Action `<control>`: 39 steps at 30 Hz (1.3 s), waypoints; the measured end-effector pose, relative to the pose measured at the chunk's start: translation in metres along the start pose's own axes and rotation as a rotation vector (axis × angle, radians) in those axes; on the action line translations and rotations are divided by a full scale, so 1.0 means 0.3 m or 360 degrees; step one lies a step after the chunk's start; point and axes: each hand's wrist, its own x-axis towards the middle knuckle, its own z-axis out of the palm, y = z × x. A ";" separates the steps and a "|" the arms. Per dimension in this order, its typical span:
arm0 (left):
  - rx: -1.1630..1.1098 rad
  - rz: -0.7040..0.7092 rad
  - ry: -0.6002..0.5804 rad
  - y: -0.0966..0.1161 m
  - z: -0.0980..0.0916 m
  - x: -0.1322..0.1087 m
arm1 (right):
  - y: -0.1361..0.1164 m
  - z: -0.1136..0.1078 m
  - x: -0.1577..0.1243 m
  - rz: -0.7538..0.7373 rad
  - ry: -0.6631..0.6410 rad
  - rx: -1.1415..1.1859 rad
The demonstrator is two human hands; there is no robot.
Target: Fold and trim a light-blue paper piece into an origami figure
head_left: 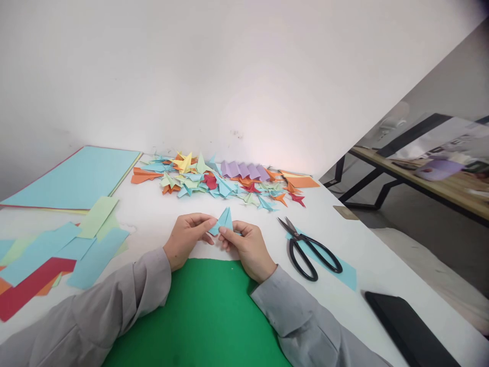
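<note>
1. Folded blue paper stood between our two hands over the white table, its narrow tip pointing up and creases running down from it.
2. Our left hand was nearly closed, thumb and index finger pinching the paper at its left corner while the other fingers curled loosely below.
3. Our right hand had hold of the lower right part, its thumb pressed across the front and its fingers bent behind (some of them were hidden from us).
4. Grey sleeves covered our forearms, and between them spread a green surface; we could not tell whether it was cloth or card.
5. On our right lay black-handled scissors, blades slightly parted, partly across a blue strip. Nearer to us we had a flat black object.
6. Beyond our hands, along the wall, many folded paper shapes were heaped in mixed colours, with a purple pleated piece among them.
7. At our far left we had a large blue sheet atop others; nearer, loose paper pieces overlapped beside a dark red strip.
</note>
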 end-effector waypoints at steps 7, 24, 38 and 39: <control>0.0203 0.0044 0.0057 0.010 0.009 -0.006 | 0.001 -0.001 -0.002 0.0001 -0.0032 -0.0023; 0.0086 -0.0031 -0.0174 0.005 0.002 -0.003 | -0.016 0.007 -0.009 -0.0011 -0.0019 -0.0058; 0.0169 0.0011 -0.0148 0.011 0.003 -0.006 | -0.008 0.004 -0.010 -0.0015 -0.0125 -0.0004; 0.0176 0.0010 -0.0138 0.010 0.003 -0.007 | -0.008 0.005 -0.011 -0.0009 -0.0118 -0.0027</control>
